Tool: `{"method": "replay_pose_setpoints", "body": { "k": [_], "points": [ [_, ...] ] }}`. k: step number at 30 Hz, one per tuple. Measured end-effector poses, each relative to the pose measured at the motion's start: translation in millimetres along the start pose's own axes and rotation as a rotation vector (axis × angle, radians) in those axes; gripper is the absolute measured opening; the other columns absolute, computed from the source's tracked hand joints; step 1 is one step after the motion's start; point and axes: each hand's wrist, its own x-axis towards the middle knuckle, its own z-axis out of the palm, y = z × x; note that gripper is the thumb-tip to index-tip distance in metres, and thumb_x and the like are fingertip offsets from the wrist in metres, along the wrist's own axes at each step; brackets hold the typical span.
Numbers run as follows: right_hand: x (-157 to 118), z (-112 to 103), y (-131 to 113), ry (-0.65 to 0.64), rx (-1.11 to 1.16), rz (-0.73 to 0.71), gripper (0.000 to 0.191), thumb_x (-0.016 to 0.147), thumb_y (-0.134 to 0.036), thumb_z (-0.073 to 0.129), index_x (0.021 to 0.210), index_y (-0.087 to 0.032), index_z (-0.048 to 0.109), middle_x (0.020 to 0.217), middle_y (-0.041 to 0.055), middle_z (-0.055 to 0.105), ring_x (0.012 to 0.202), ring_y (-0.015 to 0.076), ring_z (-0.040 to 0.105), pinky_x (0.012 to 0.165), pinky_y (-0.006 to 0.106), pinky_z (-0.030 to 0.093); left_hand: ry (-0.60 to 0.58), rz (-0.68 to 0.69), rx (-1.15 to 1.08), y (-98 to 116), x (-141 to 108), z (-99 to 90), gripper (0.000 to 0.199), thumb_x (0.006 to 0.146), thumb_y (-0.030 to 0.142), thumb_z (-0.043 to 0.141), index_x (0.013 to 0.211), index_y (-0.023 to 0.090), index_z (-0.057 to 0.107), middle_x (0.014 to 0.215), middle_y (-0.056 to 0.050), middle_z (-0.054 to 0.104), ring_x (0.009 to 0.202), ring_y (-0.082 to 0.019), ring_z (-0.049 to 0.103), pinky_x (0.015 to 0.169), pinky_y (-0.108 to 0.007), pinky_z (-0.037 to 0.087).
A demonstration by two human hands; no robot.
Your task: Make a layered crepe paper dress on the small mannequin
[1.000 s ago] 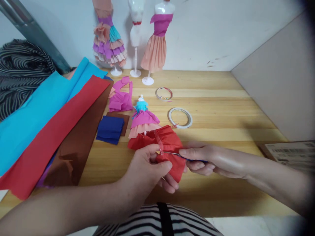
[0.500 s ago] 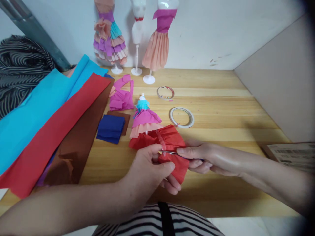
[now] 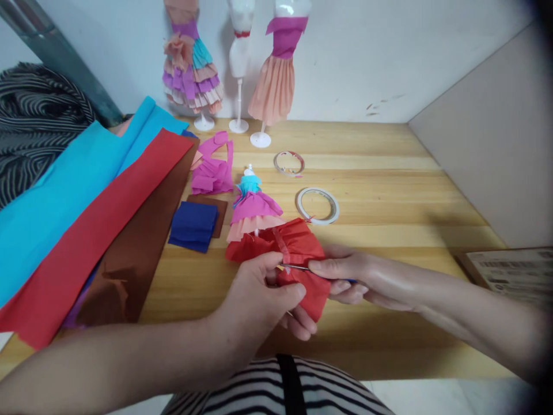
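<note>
Red crepe paper (image 3: 305,245), gathered into folds, lies across my two hands near the front of the table. My left hand (image 3: 263,294) grips it from the left, its fingers partly behind the sheet. A narrow, shiny tape-like strip (image 3: 281,242) runs along the paper. My right hand (image 3: 345,274) is closed on slim, pointed metal tweezers (image 3: 298,267) with a blue end. Their tip meets the strip by my left index finger. Just beyond the paper stands a small doll form (image 3: 257,207) in a turquoise, magenta and peach dress.
Two tape rolls, one larger (image 3: 317,206) and one smaller (image 3: 289,163), lie behind the hands. Blue paper squares (image 3: 193,225) and magenta scraps (image 3: 212,173) sit left. Long red sheets (image 3: 99,230) cover the left side. Dressed mannequins (image 3: 274,86) stand along the wall.
Almost nothing differs. The whole view has shifted very slightly; both hands keep their hold, with the tweezers' tip at the strip.
</note>
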Motion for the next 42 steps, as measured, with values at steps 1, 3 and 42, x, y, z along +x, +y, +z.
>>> {"method": "replay_pose_setpoints", "body": {
  "k": [1, 3, 42],
  "points": [
    [0.0, 0.1, 0.3, -0.003, 0.002, 0.0, 0.041, 0.075, -0.051, 0.068, 0.075, -0.021, 0.039, 0.054, -0.0111, 0.023, 0.045, 0.0033, 0.011, 0.039, 0.018, 0.002, -0.006, 0.002, -0.001, -0.3, 0.1, -0.2, 0.025, 0.065, 0.024, 0.067, 0.086, 0.014, 0.057, 0.053, 0.0, 0.061, 0.043, -0.012, 0.058, 0.043, -0.021, 0.048],
    [0.4, -0.4, 0.7, -0.007, 0.0, -0.002, 0.041, 0.075, -0.05, 0.067, 0.073, -0.021, 0.039, 0.053, -0.011, 0.023, 0.045, 0.0034, 0.011, 0.039, 0.018, 0.002, -0.012, 0.0, -0.008, -0.6, 0.0, -0.6, 0.026, 0.064, 0.023, 0.067, 0.086, 0.014, 0.057, 0.053, 0.001, 0.06, 0.043, -0.012, 0.058, 0.042, -0.021, 0.048],
    [-17.4, -17.3, 53.1, 0.662, -1.227, -0.579, 0.027, 0.089, -0.036, 0.05, 0.103, -0.021, 0.068, 0.117, 0.0144, 0.064, 0.112, 0.0313, 0.057, 0.094, 0.048, 0.045, -0.038, 0.035, -0.022, -0.8, 0.2, -9.3, 0.038, 0.067, 0.026, 0.067, 0.098, 0.01, 0.053, 0.052, 0.0, 0.061, 0.043, -0.011, 0.059, 0.041, -0.018, 0.047]
  ]
}}
